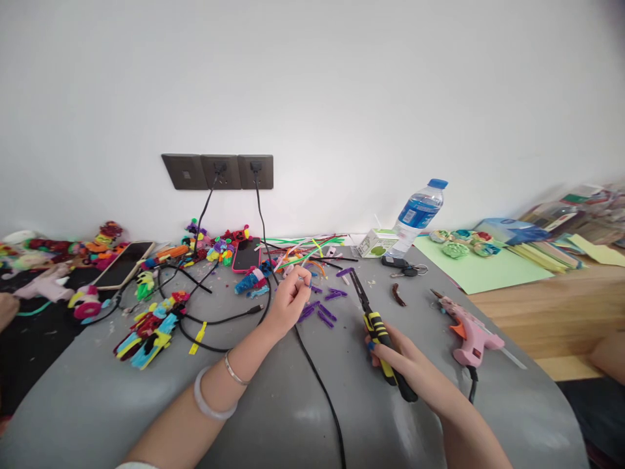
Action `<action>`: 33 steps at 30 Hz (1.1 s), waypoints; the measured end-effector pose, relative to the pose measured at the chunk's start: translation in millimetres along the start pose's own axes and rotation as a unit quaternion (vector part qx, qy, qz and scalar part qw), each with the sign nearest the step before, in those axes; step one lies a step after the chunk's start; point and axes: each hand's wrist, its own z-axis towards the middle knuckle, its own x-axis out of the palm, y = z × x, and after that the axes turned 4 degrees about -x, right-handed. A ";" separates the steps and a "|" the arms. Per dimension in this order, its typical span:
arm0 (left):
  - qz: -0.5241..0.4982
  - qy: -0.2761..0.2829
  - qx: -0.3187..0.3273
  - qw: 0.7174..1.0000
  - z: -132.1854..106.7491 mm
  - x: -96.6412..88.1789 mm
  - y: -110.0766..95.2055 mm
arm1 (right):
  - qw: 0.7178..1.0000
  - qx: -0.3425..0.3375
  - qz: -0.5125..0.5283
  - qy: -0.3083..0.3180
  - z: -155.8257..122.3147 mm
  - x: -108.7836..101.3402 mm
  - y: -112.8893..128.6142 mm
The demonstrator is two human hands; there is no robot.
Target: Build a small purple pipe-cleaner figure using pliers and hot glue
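Note:
My right hand [407,361] grips the yellow-and-black handles of a pair of pliers [374,319], whose jaws point away toward a purple pipe-cleaner piece [344,271]. My left hand [290,296] is closed in a pinch on a small pale piece near the pile of coloured pipe cleaners [305,254]. Two bracelets sit on my left wrist [219,391]. Short purple cut pieces [319,311] lie on the grey mat [273,417] between my hands.
A pink glue gun [471,335] lies to the right, its cord off the front. A water bottle [417,215], small carton [377,243], keys [405,266], two phones [247,254] and black cables [219,319] are around. Coloured craft figures [151,329] lie left. Another person's hand [6,309] shows at the left edge.

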 end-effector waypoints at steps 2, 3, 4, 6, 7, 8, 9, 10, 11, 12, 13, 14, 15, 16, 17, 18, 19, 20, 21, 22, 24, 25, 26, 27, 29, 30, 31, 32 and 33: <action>0.016 -0.005 -0.004 1.000 -0.3 -0.1 -1.4 | 1.000 0.000 0.002 0.001 0.0 0.1 0.1; 0.023 -0.009 -0.007 1.000 -0.3 0.1 -2.7 | 1.000 0.000 0.004 0.002 0.0 0.3 0.5; 0.030 -0.014 -0.008 0.999 -0.2 0.5 -4.2 | 1.000 0.000 0.005 0.002 0.0 0.4 1.0; 0.039 -0.022 -0.009 0.999 0.2 1.4 -7.2 | 1.000 0.000 0.007 0.000 -0.1 0.6 1.9; 0.039 -0.024 -0.009 0.999 0.3 1.9 -8.6 | 1.000 0.000 0.009 -0.001 -0.2 0.7 2.3; 0.036 -0.023 -0.009 0.999 0.4 2.4 -9.7 | 1.000 0.000 0.011 -0.002 -0.4 0.7 2.6; 0.033 -0.021 -0.012 0.999 0.3 2.7 -10.5 | 1.000 0.001 0.012 -0.003 -0.5 0.7 2.7; 0.031 -0.018 -0.014 0.999 0.2 2.9 -11.1 | 1.000 0.002 0.012 -0.003 -0.6 0.7 2.8; 0.029 -0.015 -0.015 0.999 0.1 2.9 -11.5 | 1.000 0.004 0.010 -0.002 -0.6 0.7 2.7; 0.029 -0.012 -0.013 0.999 -0.1 2.8 -11.7 | 1.000 0.004 0.009 0.000 -0.6 0.6 2.5; 0.032 -0.011 -0.010 0.999 -0.2 2.6 -11.7 | 1.000 0.004 0.007 0.002 -0.6 0.6 2.3; 0.036 -0.012 -0.006 0.999 -0.1 2.3 -11.6 | 1.000 0.003 0.006 0.003 -0.6 0.6 2.0; 0.041 -0.012 -0.003 0.999 0.0 1.9 -11.4 | 1.000 0.003 0.006 0.003 -0.5 0.5 1.5; 0.047 -0.013 0.001 0.999 0.2 1.5 -11.1 | 1.000 0.002 0.006 0.002 -0.4 0.5 1.0; 0.052 -0.014 0.003 0.999 0.4 1.1 -10.8 | 1.000 0.003 0.006 0.001 -0.4 0.4 0.5; 0.056 -0.014 0.006 0.998 0.7 0.8 -10.4 | 1.000 0.004 0.007 0.001 -0.3 0.3 0.1; 0.059 -0.014 0.009 0.998 1.0 0.6 -10.1 | 1.000 0.005 0.008 0.001 -0.3 0.2 -0.3; 0.061 -0.013 0.011 0.998 1.2 0.5 -9.8 | 1.000 0.006 0.009 0.001 -0.3 0.2 -0.5; 0.062 -0.012 0.013 0.998 1.3 0.5 -9.5 | 1.000 0.006 0.009 0.002 -0.3 0.2 -0.5; 0.064 -0.013 0.013 0.998 1.4 0.6 -9.1 | 1.000 0.006 0.009 0.002 -0.3 0.2 -0.3; 0.070 -0.017 0.011 0.997 1.4 0.9 -8.5 | 1.000 0.005 0.011 0.000 -0.2 0.3 0.4; 0.073 -0.021 0.010 0.997 1.3 1.1 -8.1 | 1.000 0.005 0.013 -0.001 -0.2 0.3 0.9; 0.074 -0.024 0.010 0.997 1.2 1.2 -7.8 | 1.000 0.004 0.016 -0.003 -0.1 0.3 1.2; 0.074 -0.027 0.010 0.997 1.2 1.2 -7.4 | 1.000 0.003 0.018 -0.003 -0.1 0.3 1.5; 0.067 -0.028 0.006 0.997 1.3 1.2 -6.8 | 1.000 0.004 0.018 -0.004 0.0 0.4 1.6; 0.060 -0.027 0.004 0.998 1.4 1.1 -6.6 | 1.000 0.006 0.017 -0.003 0.1 0.5 1.5; 0.052 -0.025 0.002 0.998 1.5 1.0 -6.4 | 1.000 0.007 0.017 -0.003 0.2 0.5 1.2; 0.043 -0.021 -0.002 0.999 1.6 0.9 -6.3 | 1.000 0.007 0.017 -0.003 0.3 0.6 1.0; 0.033 -0.016 -0.006 0.999 1.6 0.9 -6.2 | 1.000 0.007 0.018 -0.002 0.3 0.6 0.8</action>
